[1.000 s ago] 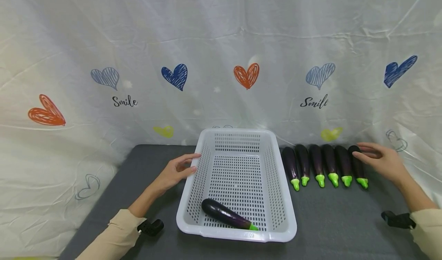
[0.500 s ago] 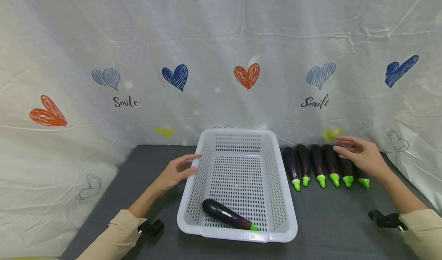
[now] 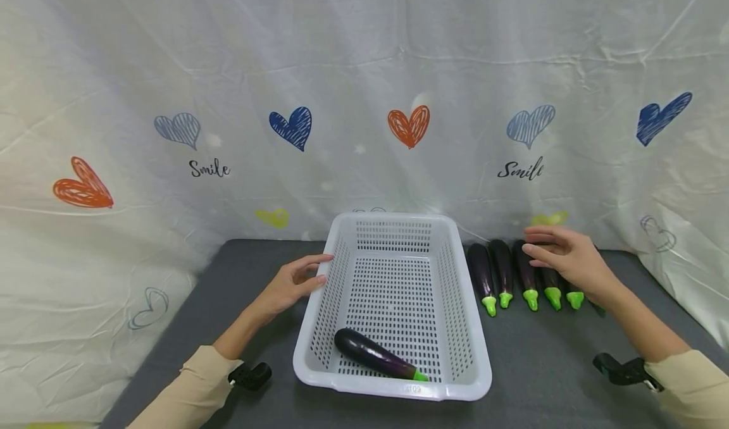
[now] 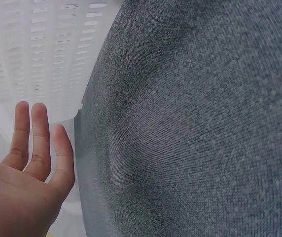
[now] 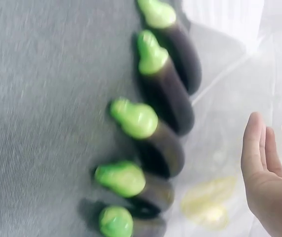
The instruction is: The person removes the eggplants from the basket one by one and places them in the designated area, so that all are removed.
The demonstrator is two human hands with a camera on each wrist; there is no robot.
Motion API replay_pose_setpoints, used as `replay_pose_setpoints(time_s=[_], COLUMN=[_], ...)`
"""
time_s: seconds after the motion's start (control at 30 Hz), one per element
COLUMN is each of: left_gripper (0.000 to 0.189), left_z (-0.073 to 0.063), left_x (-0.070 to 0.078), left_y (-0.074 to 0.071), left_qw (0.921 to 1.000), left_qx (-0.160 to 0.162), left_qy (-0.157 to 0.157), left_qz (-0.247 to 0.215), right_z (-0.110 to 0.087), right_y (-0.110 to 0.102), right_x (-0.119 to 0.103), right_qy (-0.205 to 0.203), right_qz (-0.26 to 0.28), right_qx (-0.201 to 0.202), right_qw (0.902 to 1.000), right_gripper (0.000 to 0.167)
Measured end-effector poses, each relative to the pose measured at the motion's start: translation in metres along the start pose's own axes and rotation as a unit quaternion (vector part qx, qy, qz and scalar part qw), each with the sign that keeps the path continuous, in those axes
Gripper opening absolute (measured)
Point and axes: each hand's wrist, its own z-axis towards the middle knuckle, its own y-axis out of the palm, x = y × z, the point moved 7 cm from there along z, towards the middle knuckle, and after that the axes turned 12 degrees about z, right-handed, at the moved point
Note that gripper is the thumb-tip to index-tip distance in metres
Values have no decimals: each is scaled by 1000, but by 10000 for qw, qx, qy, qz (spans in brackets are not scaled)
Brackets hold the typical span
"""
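Note:
A white plastic basket [image 3: 304, 334] with slotted walls stands on the dark grey cloth. Inside, near its front wall, one eggplant [image 3: 373, 355] lies slantwise, its green stem end pointing right. My left hand [image 3: 290, 286] touches the basket's left rim with thumb and fingers loosely spread; the left wrist view shows its fingers [image 4: 40, 143] extended beside the slotted wall. To the right of the basket, several eggplants [image 3: 481, 272] lie side by side, stem ends toward me. Over the right part of this row hovers my right hand [image 3: 569, 261], holding nothing and partly hiding the rightmost eggplants.
Behind the table hangs a pale curtain [image 3: 353, 68] printed with hearts and the word Smile. The far ends of the eggplants lie near the curtain. Grey cloth [image 3: 541, 372] stretches in front of the row and to the left of the basket.
My right hand has moved left over the row, from the rightmost eggplant toward the middle ones. The left hand, the basket and the eggplants have stayed put.

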Motion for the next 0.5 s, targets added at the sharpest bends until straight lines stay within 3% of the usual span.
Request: replay_pose_setpoints(time_s=[0.5], left_gripper=[49], left_z=[0], left_x=[-1], left_y=[0], left_qw=[10000], left_qx=[44], left_qy=[-52], left_qz=[23], right_z=[-2], right_y=[52], right_x=[-30], right_qy=[25], right_qz=[510], right_qx=[-554], right_qw=[9972], right_gripper=[42])
